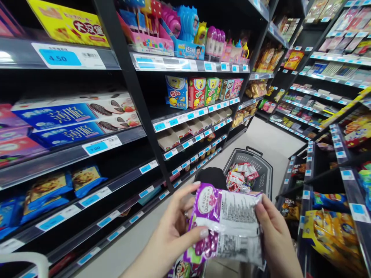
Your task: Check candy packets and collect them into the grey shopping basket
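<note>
In front of me a purple and silver candy packet (228,224) is held up on its side, its printed back and a grape picture facing me. My left hand (176,224) grips the packet's left end, thumb across the front and a ring on one finger. My right hand (272,224) pinches the right edge between thumb and fingers. Below the left hand shows part of another colourful packet (188,269); what supports it is hidden. Past my hands, a grey shopping basket (265,170) on the floor contains several red and white packets (242,175).
Black shelving (130,77) with price tags runs along the left, stocked with blue biscuit boxes (66,116) and small snack boxes (197,92). Lower racks on the right hold yellow snack bags (333,235). A dark rounded object (213,177) sits beside the basket. Pale floor (265,133) stretches ahead.
</note>
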`<state>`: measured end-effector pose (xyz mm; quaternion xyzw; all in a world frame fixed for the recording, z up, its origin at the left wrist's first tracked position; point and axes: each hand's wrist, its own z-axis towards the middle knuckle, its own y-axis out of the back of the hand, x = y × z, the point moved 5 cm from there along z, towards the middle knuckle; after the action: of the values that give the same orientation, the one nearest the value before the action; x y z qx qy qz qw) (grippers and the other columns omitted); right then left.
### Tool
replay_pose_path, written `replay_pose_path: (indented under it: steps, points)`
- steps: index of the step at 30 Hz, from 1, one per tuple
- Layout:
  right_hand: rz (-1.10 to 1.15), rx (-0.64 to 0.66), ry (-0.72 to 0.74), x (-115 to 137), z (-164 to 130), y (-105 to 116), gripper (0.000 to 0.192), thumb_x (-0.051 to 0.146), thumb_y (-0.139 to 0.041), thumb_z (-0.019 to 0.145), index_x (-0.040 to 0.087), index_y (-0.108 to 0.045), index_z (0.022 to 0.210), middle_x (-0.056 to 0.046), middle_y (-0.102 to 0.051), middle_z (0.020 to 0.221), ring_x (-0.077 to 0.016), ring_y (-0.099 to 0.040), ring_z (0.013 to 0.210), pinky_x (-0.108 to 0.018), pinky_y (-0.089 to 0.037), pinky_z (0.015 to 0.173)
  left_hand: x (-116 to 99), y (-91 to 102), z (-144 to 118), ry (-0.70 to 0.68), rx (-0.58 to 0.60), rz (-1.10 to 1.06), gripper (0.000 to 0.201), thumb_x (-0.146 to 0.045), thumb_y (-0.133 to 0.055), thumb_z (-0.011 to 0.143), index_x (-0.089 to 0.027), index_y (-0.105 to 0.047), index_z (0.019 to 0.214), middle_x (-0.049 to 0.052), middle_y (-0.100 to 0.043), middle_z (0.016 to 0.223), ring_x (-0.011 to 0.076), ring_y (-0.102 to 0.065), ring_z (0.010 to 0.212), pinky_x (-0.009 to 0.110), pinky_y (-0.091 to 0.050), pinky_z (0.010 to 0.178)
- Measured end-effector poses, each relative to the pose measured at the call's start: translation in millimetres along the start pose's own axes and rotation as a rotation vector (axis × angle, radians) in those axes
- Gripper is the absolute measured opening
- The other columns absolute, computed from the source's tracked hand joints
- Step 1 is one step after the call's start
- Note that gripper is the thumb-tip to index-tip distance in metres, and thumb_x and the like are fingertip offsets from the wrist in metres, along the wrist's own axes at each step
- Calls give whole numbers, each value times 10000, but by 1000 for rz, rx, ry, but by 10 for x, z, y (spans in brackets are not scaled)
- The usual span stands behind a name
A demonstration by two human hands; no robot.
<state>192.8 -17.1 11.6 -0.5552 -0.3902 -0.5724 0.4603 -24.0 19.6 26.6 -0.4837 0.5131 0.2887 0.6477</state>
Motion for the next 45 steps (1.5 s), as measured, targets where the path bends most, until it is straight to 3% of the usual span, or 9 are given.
replay_pose_path:
  steps: [5,9,14,18,21,26,34,38,45]
  points:
    - [226,119,131,116,-88,-93,831,458,-785,709,359,-379,1427,-88,-729,1070,-232,-729,751,-277,-579,565,-76,135,83,-64,-100,366,176,-271,-716,774,-313,-781,932,25,-740,961,202,-662,891,249,-510,773]
    - [-97,130,468,302,-193,-3,428,343,-809,710,345,-695,1122,-58,-759,1005,-231,-740,828,-231,-588,615,-64,168,115,-51,-82,403,178,-239,-776,682,-308,-804,844,14,-741,819,157,-646,684,200,-502,585]
    - [-334,127,754,394,-287,37,143,280,-667,859,256,-725,988,-78,-757,898,-198,-729,701,-230,-565,561,-156,114,80,-238,-64,441,220,-146,-823,610,-285,-804,781,-17,-715,634,114,-613,519,158,-473,483]
    - [-344,74,694,357,-291,25,177,328,-586,914,204,-635,798,-31,-667,718,-126,-638,569,-193,-515,524,-366,1,-25,-584,-39,631,186,-50,-744,696,-228,-781,733,-18,-730,641,102,-655,532,134,-488,535]
    - [-293,175,731,349,-298,-27,246,426,-546,919,198,-634,890,-54,-670,795,-146,-662,664,-215,-541,589,-444,-6,-62,-641,-128,677,166,-48,-715,719,-207,-725,671,-40,-691,604,86,-630,513,124,-473,522]
    - [-327,277,810,298,-320,-140,171,212,-666,857,198,-644,1026,-96,-668,1047,-168,-708,770,-207,-559,592,-405,60,-54,-537,-259,638,177,-71,-688,727,-219,-685,630,-52,-671,586,101,-613,531,152,-459,513]
    - [-574,-27,846,239,-358,-144,181,321,-494,953,229,-560,812,-34,-594,898,-144,-628,746,-228,-498,597,-242,38,-71,-331,-264,574,171,-248,-663,797,-230,-661,628,-18,-614,591,143,-543,566,237,-410,562]
    - [-656,-178,744,242,-362,-122,267,373,-434,979,237,-515,763,-12,-520,844,-120,-548,684,-213,-449,582,-296,3,-101,-356,-259,609,201,-204,-587,833,-231,-609,636,-22,-568,607,135,-501,563,240,-380,570]
    - [-582,-19,463,359,-238,-61,310,410,-520,931,229,-534,680,28,-526,634,-106,-500,511,-186,-409,481,-191,15,-59,-169,-184,532,236,-282,-567,875,-205,-571,652,-25,-540,624,122,-485,574,222,-382,569]
